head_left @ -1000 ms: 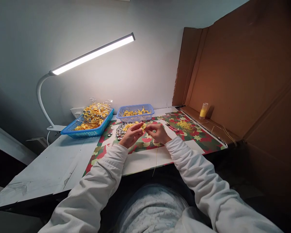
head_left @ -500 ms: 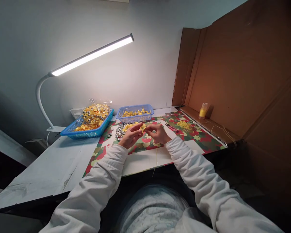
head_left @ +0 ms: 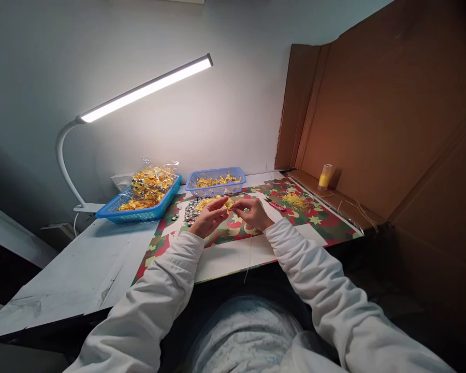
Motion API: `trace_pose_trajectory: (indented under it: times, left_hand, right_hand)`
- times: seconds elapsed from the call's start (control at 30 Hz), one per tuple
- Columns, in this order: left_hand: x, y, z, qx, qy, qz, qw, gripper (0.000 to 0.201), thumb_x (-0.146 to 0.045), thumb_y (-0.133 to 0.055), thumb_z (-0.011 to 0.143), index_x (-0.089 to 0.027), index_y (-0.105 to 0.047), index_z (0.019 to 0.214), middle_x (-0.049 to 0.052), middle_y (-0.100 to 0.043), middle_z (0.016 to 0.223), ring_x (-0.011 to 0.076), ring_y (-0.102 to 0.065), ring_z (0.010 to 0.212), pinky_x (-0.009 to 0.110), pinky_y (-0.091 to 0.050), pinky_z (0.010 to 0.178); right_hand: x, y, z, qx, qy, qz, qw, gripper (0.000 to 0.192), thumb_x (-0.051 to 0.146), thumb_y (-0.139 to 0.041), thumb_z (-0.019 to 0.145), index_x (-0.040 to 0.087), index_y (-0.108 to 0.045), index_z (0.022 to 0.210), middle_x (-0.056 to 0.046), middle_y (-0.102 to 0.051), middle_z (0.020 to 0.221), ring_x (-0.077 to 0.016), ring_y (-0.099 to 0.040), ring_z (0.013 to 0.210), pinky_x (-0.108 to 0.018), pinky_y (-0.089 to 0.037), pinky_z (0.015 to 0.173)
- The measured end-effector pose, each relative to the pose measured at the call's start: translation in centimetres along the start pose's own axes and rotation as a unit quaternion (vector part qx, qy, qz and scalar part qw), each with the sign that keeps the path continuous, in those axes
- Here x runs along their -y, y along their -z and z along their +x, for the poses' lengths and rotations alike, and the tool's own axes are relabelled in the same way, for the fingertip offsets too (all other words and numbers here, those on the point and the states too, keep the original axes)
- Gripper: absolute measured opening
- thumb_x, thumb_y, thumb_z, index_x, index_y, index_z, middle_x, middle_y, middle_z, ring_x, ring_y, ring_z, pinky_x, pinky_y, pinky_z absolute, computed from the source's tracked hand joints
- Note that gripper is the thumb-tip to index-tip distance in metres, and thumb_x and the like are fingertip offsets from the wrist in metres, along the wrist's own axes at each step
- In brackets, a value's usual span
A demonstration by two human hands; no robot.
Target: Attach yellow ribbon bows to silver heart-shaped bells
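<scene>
My left hand (head_left: 209, 217) is closed in a pinch on a small yellow ribbon piece (head_left: 228, 203), held over the patterned sheet. Fingertips of my right hand (head_left: 254, 213) meet it from the other side, pinched together. A thin yellow string (head_left: 249, 256) hangs below my right hand, past the table's front edge; its upper end is hidden by the fingers. Just behind my left hand lie a heap of silver bells (head_left: 190, 212) and some loose yellow ribbon pieces (head_left: 210, 202).
A blue basket (head_left: 140, 215) piled with yellow bell pieces stands left, beside a lamp (head_left: 147, 88). Another basket (head_left: 217, 190) sits behind my hands. To the right are pink-handled snippers (head_left: 276, 205), yellow strings (head_left: 297, 200), a yellow-filled bottle (head_left: 325, 177) and a cardboard wall (head_left: 373, 114).
My hands stay almost in place. The yellow piece between my fingertips has turned slightly and shows a little less.
</scene>
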State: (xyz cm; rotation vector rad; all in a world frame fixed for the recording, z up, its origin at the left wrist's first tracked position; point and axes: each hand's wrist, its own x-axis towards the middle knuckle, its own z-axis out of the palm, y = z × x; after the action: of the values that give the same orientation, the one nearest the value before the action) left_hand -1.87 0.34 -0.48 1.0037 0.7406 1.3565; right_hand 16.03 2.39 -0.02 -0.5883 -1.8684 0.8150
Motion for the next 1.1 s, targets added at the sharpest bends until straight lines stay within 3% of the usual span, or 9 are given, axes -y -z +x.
trace_pose_trajectory:
  times: [0.47,1.1]
  left_hand:
    - [-0.16,-0.3,-0.09,0.01,0.019,-0.036,0.999,0.042,-0.012,-0.088,0.052,-0.018,-0.077,0.092,0.002,-0.072,0.084,0.0085,-0.061,0.068,0.021,-0.049,0.065]
    - [-0.05,-0.06,-0.05,0.009,0.012,-0.024,1.0,0.041,-0.014,-0.088,0.053,-0.019,-0.077,0.092,0.003,-0.073,0.092,0.0096,-0.061,0.071,0.023,-0.049,0.068]
  right_hand:
    - [-0.93,-0.01,0.02,0.009,0.037,-0.017,0.999,0.017,0.029,-0.058,0.082,0.017,-0.07,0.081,0.0,-0.062,0.066,-0.012,-0.055,0.062,-0.025,-0.045,0.061]
    - [-0.52,-0.06,0.06,0.003,0.038,-0.006,0.999,0.016,0.027,-0.059,0.081,0.017,-0.071,0.079,-0.002,-0.066,0.07,-0.0114,-0.055,0.062,-0.024,-0.045,0.059]
